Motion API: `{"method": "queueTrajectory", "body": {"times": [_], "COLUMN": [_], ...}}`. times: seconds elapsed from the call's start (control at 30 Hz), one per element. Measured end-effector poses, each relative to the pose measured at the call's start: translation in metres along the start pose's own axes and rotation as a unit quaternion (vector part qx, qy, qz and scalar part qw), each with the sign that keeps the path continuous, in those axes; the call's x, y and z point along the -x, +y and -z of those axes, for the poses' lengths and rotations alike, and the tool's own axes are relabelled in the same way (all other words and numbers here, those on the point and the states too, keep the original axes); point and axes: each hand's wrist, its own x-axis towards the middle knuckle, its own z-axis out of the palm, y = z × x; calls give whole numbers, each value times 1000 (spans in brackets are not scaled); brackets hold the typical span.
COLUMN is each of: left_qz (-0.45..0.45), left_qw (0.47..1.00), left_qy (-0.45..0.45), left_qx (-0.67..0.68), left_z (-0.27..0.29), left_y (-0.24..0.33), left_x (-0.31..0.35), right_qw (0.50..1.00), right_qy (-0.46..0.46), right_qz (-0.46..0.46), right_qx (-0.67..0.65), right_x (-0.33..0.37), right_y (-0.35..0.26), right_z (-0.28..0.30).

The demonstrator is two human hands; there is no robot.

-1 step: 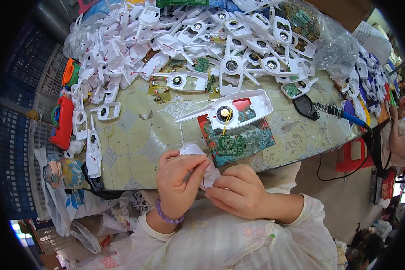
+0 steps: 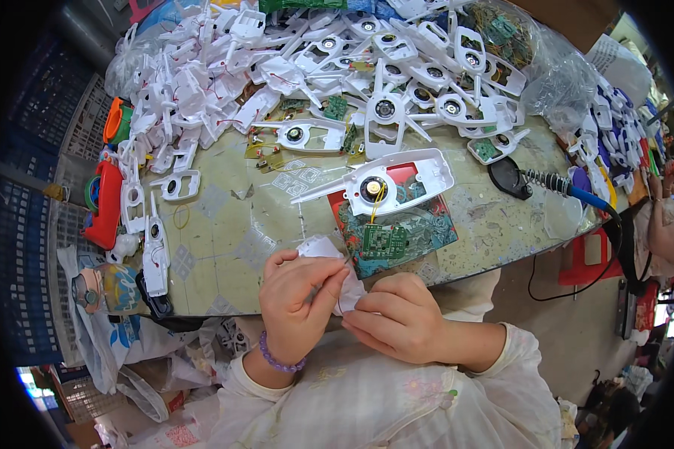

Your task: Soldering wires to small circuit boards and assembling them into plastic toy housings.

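Observation:
Near the table's front edge, a white plastic housing part (image 2: 353, 292) is held between my two hands, partly covered by them. My left hand (image 2: 301, 295), with a purple bead bracelet at the wrist, is closed over it, thumb and forefinger pinched together; anything thin in the pinch is too small to make out. The fingers of my right hand (image 2: 397, 318) are curled on the part's lower end. Just beyond lies a white paddle-shaped housing (image 2: 427, 178) with a round speaker (image 2: 374, 188). Yellow wires run from it to a green circuit board (image 2: 384, 241).
Under that housing is a red and teal mat (image 2: 434, 228). White housings (image 2: 202, 90) heap across the back. At right, a soldering iron (image 2: 577, 191) with a blue handle rests in a coil stand (image 2: 544, 179). A red plastic piece (image 2: 106, 206) stands at left.

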Motion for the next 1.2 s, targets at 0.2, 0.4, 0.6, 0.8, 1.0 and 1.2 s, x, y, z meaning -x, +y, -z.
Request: {"method": "queueTrajectory", "body": {"times": [0.2,0.4,0.6,0.8,1.0,1.2], "left_qz": [34,45,-64,-207,-257,-233], "left_qw": [998,992,992,969,949,949], "left_qy": [-50,-119,-108,-119,-175,-202], "left_qx": [21,-13,-31,-68,-52,-58], "left_z": [4,10,4,0,-4,-7], "left_y": [0,7,8,4,0,1], "left_x": [-3,-6,-18,-41,-51,-49], "right_qw": [985,972,984,989,991,991], "right_qy": [98,62,-16,-62,-64,-53], "right_qz": [-59,-151,-144,-125,-110,-124], "right_qx": [127,168,106,54,46,21], "right_x": [-9,-20,-28,-37,-39,-37], "right_y": [17,30,39,55,62,63], "right_z": [24,31,45,56,59,58]}}
